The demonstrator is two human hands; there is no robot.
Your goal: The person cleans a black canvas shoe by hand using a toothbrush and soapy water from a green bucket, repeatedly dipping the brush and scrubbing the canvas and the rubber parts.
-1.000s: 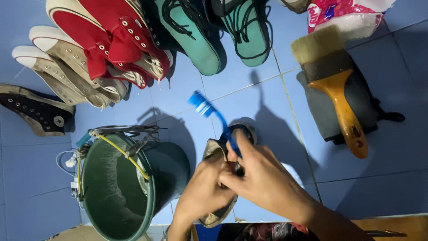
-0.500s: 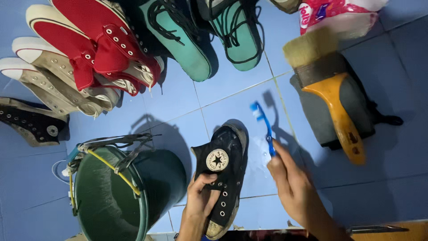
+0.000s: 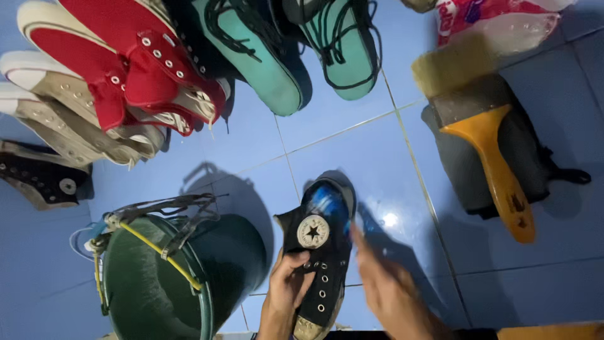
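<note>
— Where is the black shoe point(image 3: 319, 258)?
— Low in the frame's middle, above the blue tiled floor point(image 3: 390, 164), just right of the green bucket point(image 3: 170, 283).
— Who holds it?
— The left hand point(image 3: 286, 293) is clamped on its side. The right hand point(image 3: 390, 289) is blurred; its grip can't be told, though a blue brush point(image 3: 327, 203) smears over the toe.

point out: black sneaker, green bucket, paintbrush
black sneaker point(image 3: 319, 271): head view, on its side panel below the round patch
green bucket point(image 3: 145, 289): head view, on the inner wall
paintbrush point(image 3: 497, 170): head view, on the orange handle
</note>
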